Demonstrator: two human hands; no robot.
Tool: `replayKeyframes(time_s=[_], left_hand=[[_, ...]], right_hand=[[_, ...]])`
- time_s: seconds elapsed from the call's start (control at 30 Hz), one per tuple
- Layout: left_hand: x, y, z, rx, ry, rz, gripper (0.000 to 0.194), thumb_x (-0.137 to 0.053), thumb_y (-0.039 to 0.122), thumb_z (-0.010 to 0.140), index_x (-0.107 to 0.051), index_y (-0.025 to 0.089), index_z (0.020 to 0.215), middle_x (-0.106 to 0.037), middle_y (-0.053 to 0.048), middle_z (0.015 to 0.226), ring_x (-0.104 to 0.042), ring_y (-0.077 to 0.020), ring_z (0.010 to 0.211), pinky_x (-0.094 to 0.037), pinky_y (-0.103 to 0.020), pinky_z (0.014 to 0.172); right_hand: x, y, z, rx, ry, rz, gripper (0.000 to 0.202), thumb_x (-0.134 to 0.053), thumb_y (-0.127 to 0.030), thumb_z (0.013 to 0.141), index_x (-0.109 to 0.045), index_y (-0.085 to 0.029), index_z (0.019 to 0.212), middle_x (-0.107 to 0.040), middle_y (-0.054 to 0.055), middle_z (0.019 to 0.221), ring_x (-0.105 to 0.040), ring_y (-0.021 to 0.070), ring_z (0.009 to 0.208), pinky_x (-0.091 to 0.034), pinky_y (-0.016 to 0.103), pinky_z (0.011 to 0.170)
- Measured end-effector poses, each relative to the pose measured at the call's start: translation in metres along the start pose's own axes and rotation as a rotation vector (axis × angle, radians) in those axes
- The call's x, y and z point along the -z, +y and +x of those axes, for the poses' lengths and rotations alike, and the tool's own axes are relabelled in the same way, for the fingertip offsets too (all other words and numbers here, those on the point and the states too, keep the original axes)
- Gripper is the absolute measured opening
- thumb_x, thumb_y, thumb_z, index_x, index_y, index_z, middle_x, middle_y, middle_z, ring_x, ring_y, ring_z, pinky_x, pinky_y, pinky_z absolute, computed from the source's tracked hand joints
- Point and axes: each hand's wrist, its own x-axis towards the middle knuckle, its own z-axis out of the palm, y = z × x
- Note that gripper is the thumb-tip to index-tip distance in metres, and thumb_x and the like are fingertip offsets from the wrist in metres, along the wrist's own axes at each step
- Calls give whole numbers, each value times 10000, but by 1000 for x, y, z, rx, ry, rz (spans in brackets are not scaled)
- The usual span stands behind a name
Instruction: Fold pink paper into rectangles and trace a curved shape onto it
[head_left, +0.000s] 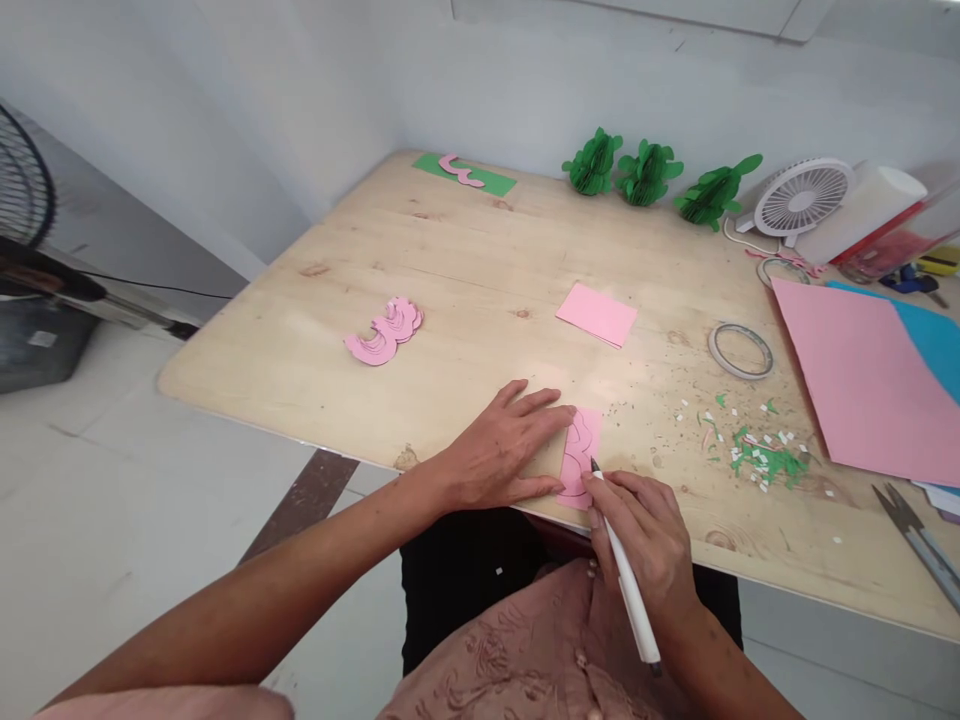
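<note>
A small pink paper strip (571, 478) with curved dark outlines drawn on it lies at the table's front edge. My left hand (510, 445) rests on its left side, fingers spread, thumb and fingertips touching the paper. In my right hand (649, 540) is a white pen (631, 595), its dark tip on or just above the strip's right part. Beyond the strip lies a stack of pink paper rectangles (598, 315). To the left sits a pile of wavy pink paper cutouts (386, 332). A single pink wavy piece lies on a green paper strip (491, 180) at the far left.
Several green paper figures (649, 172) stand by the wall beside a white fan (802, 198). Right of my hands are a tape roll (740, 351), green and white scraps (772, 462), large pink sheets (874, 380) and thread snips (919, 540).
</note>
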Motion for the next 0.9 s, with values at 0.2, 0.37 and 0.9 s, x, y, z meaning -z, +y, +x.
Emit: replayKeyframes(time_s=[0.2, 0.37, 0.9], left_hand=[[0, 0, 0, -3, -4, 26, 579, -542, 472, 860, -391, 152, 1319, -478, -120, 1405, -323, -296, 1366, -165, -516, 1144], [0, 0, 0, -4, -4, 30, 596, -544, 468, 860, -382, 139, 1330, -482, -116, 1403, -315, -289, 1370, -170, -508, 1142], [1, 2, 0, 5, -12, 12, 616, -550, 457, 853, -357, 151, 1351, -466, -126, 1412, -302, -299, 1377, -150, -521, 1148]], right_hand=[[3, -1, 3, -29, -16, 27, 335, -565, -56, 833, -588, -127, 1159, -721, 85, 920, -611, 241, 921, -455, 400, 813], [4, -2, 4, -37, -30, 12, 305, -571, -59, 829, -605, -121, 1126, -719, 84, 902, -610, 238, 921, -451, 395, 818], [1, 0, 1, -28, -28, -28, 330, -557, -86, 838, -618, -166, 1153, -725, 69, 885, -630, 231, 904, -458, 383, 797]])
